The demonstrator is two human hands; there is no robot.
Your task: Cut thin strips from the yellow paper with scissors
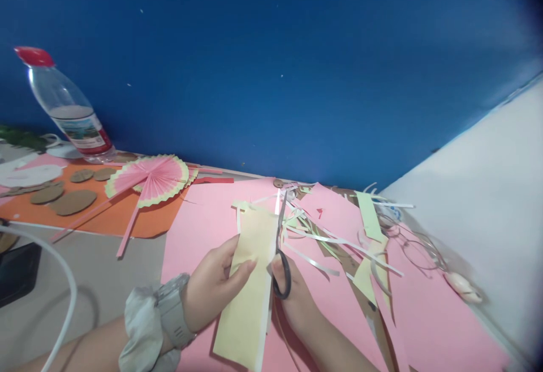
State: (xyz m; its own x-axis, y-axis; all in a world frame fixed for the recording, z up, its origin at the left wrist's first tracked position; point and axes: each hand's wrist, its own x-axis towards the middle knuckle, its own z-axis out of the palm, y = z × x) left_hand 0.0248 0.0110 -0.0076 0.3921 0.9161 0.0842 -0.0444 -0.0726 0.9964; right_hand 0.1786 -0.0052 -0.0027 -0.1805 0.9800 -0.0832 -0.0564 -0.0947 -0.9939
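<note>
My left hand [218,281] grips a pale yellow paper strip [250,304], thumb on top and fingers underneath. A narrow white border runs along the strip's right edge. In my right hand [294,298] is a pair of scissors [283,281] with black handles; my thumb sits at the lower loop. The blades point away from me and lie along the strip's right edge, slightly apart at the tips. Pink paper [199,230] lies beneath both hands. Thin white and green paper offcuts [314,228] are scattered just right of the blades.
At left, a pink and yellow folded paper fan [156,177] and brown cardboard discs [74,202] lie on orange paper [148,229]. A water bottle [78,117] stands against the blue wall [271,66]. A white cable [68,315] arcs at front left; a mouse [463,287] lies right.
</note>
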